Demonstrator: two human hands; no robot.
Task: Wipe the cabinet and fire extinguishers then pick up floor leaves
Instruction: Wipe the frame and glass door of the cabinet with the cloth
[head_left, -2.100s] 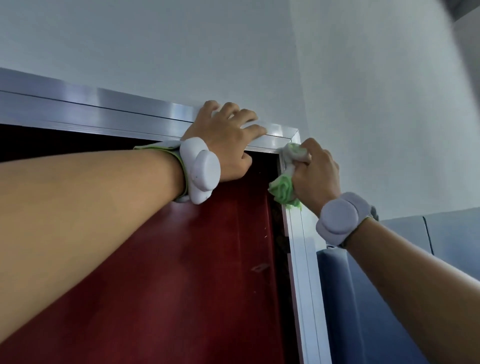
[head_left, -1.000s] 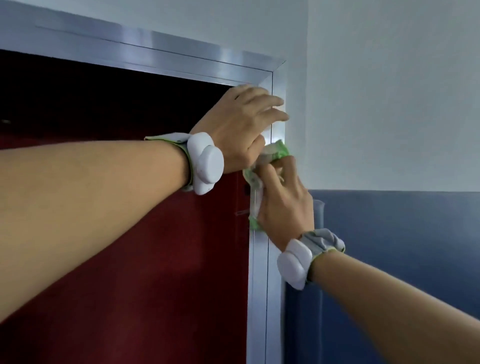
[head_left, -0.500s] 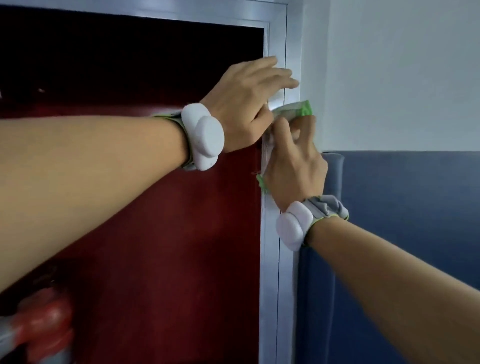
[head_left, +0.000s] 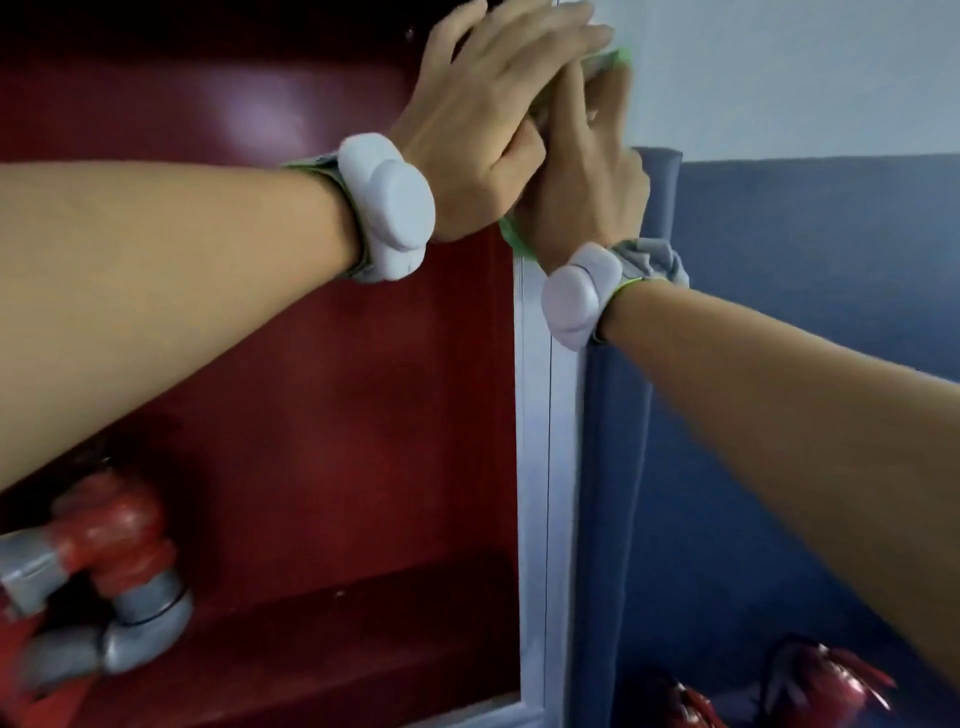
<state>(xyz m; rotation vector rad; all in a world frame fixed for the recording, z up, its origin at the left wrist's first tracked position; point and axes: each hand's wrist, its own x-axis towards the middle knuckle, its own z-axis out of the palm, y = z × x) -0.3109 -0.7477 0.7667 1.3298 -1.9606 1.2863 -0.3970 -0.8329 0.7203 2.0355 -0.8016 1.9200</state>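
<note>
Red cabinet (head_left: 322, 364), frame strip (head_left: 545, 467) running 12-to-6; right hand (head_left: 587, 192) presses the green cloth (head_left: 514, 241) flat, fingers together, left hand (head_left: 483, 119) splayed.

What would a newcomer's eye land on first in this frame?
Two bare forearms crossing the middle, each wrist wearing a white plastic tracker, the left hand overlapping the right hand, which presses a green wiping cloth against the silver metal cabinet frame. Next, the deep red cabinet interior, with a red and grey valve fitting at lower left.
</note>
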